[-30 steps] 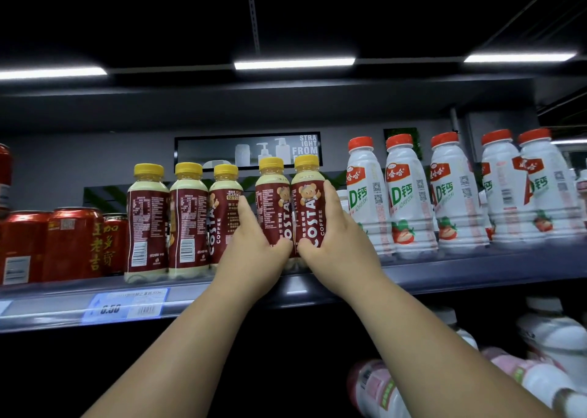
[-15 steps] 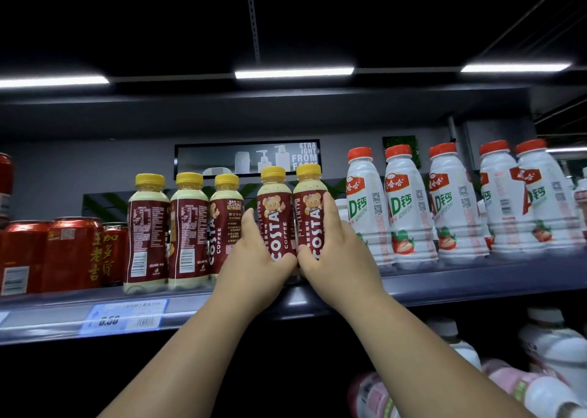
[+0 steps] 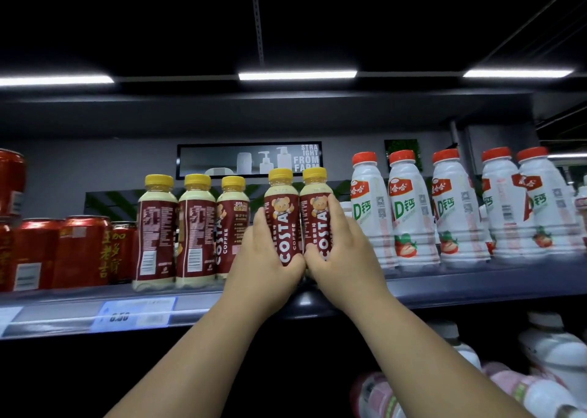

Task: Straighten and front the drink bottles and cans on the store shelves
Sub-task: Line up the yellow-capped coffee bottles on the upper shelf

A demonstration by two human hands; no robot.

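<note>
Left hand (image 3: 266, 268) grips one yellow-capped brown-label plastic coffee bottle (image 3: 282, 214), right hand (image 3: 346, 258) its twin (image 3: 314, 211); labels seemingly frontward; set both flush, upright.

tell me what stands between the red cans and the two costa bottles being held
Head view: three more Costa bottles stand there, two showing back labels, the third bottle turned partway, beside the left hand.
</note>
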